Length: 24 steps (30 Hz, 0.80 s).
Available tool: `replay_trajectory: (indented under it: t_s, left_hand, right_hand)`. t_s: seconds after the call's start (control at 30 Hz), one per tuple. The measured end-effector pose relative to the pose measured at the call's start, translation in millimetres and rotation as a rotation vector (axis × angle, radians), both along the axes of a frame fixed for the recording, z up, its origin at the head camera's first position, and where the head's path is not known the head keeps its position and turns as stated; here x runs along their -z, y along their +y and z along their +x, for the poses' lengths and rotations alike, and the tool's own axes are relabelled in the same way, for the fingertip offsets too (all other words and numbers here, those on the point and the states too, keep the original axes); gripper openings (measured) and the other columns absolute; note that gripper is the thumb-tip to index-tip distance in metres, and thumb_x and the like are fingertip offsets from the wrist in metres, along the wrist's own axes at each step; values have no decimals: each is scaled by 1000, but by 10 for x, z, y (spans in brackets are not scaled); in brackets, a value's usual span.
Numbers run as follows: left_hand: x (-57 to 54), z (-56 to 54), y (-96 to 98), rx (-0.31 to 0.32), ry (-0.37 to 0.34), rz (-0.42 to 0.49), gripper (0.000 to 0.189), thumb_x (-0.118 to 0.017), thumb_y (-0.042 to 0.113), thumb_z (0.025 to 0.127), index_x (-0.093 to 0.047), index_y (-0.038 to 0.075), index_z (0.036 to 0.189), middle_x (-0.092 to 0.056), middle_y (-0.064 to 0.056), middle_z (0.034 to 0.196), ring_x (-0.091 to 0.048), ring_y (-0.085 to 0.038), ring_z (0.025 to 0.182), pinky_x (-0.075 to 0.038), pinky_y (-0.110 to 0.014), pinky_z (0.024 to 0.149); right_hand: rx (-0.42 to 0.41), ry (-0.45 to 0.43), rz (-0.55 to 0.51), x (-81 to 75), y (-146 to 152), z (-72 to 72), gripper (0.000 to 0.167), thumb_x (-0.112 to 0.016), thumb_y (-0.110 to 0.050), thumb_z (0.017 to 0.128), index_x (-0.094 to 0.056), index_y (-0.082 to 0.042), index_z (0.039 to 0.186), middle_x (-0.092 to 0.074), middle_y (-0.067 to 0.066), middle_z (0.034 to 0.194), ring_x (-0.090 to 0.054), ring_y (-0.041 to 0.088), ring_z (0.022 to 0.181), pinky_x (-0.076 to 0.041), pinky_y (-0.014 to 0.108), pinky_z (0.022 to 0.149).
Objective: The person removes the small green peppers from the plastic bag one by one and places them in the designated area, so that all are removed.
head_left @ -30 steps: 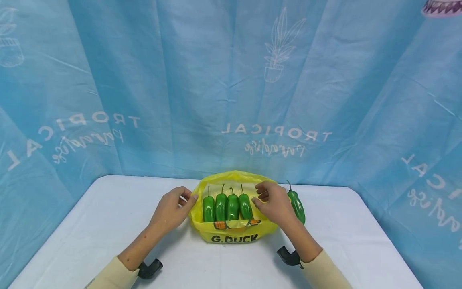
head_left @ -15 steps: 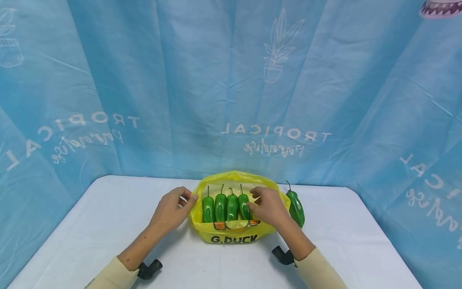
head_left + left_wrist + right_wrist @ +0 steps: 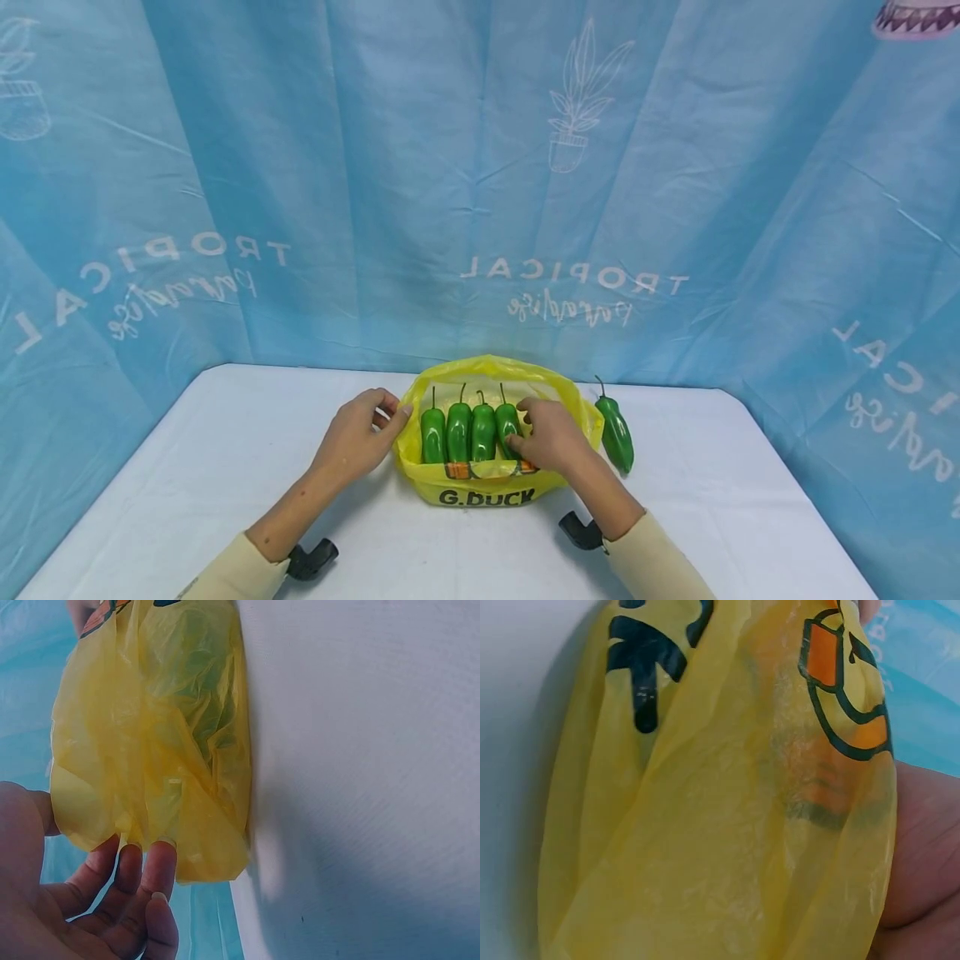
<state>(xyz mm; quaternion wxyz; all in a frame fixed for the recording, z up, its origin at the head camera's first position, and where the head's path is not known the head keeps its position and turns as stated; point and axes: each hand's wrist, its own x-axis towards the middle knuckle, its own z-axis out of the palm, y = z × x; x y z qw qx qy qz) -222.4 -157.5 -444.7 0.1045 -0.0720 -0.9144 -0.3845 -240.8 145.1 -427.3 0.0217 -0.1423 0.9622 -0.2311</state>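
A yellow plastic bag (image 3: 491, 479) printed "G.DUCK" sits on the table with its mouth spread wide. Inside it several glossy green chili peppers (image 3: 459, 429) lie side by side, stems pointing away from me. My left hand (image 3: 363, 433) holds the bag's left rim; in the left wrist view its fingertips (image 3: 159, 862) lie against the yellow plastic. My right hand (image 3: 551, 437) reaches into the mouth from the right, fingers bent and apart, the thumb overlapping the rightmost pepper (image 3: 507, 425). In the right wrist view the bag's printed side (image 3: 705, 825) hides most of that hand.
One more green chili pepper (image 3: 617, 433) lies outside, just right of the bag and near the right forearm. The white table (image 3: 247, 450) ends at a blue printed curtain (image 3: 405, 208) behind and at both sides. Black camera mounts (image 3: 311, 558) hang under the wrists.
My right hand has moved left and slightly down into the bag's mouth, reaching the rightmost pepper. The left hand and the peppers stay about where they were.
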Motion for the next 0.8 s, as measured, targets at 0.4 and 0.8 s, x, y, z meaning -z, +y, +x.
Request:
replay_trajectory:
  t_s: [0.4,0.8]
  left_hand:
    - [18,-5,0,-4,-13,-6,22,-67,34,105,-69,12,104,-69,-2,100,-68,-17,89,-56,-38,80]
    - [2,-9,-2,-2,-16,-4,23,-66,34,105,-69,12,105,-69,-3,101,-68,-18,90,-56,-38,78]
  right_hand:
    - [32,-12,-7,68,-33,-3,55,-84,-26,93,-64,3,135,-72,12,105,-69,26,93,-59,42,77]
    - [64,-16,36,88,-45,-37,56,-87,-22,89,-65,7,132,-72,15,108,-66,23,89,-57,41,75]
